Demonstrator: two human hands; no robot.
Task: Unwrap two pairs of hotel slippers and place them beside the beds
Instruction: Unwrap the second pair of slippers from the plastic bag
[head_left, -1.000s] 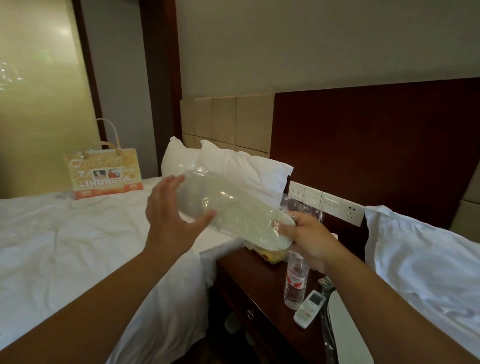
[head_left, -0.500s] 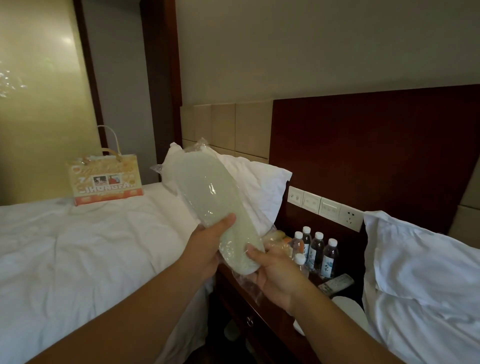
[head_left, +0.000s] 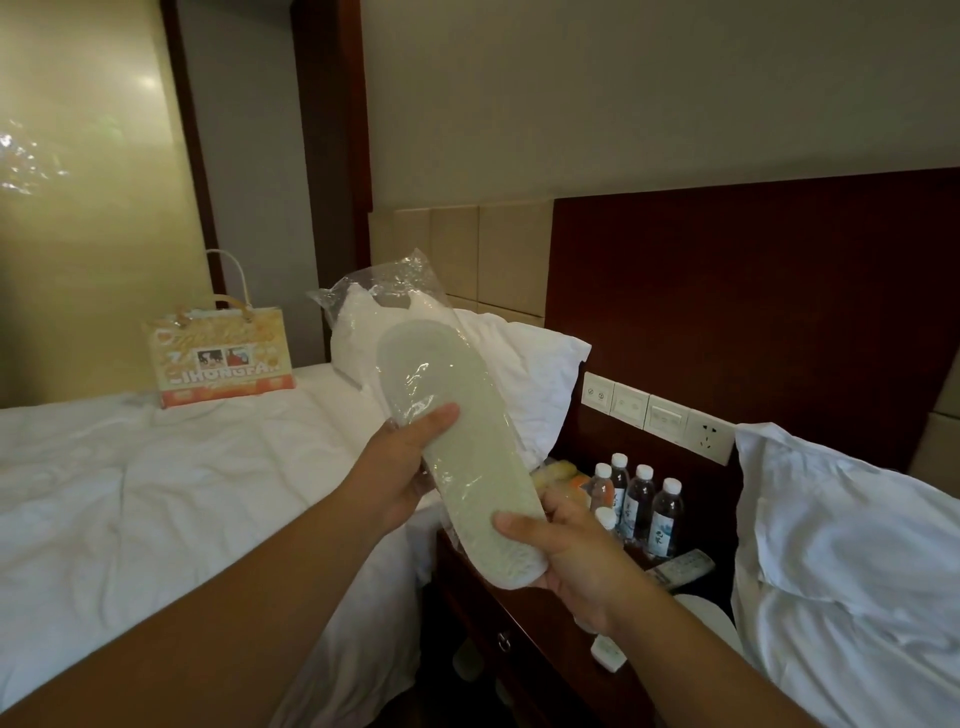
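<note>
A pair of white hotel slippers sealed in clear plastic wrap (head_left: 452, 441) is held up in front of me, sole facing me, toe end tilted up and to the left. My left hand (head_left: 400, 467) grips its middle from the left, thumb across the sole. My right hand (head_left: 566, 556) holds the lower heel end, thumb on the sole. The loose open end of the plastic (head_left: 395, 286) sticks up above the slippers. Below them is the dark wooden nightstand (head_left: 519, 623) between the two beds.
The left bed (head_left: 156, 509) carries pillows (head_left: 524, 374) and an orange gift bag (head_left: 221, 358). The right bed's pillow (head_left: 852, 525) is at the right. On the nightstand stand several water bottles (head_left: 639, 504), a remote (head_left: 680, 566) and a snack packet (head_left: 558, 473).
The wrapped slippers turned from lying crosswise to nearly upright. My left hand slid from the toe end to the middle, and my right hand moved under the heel end.
</note>
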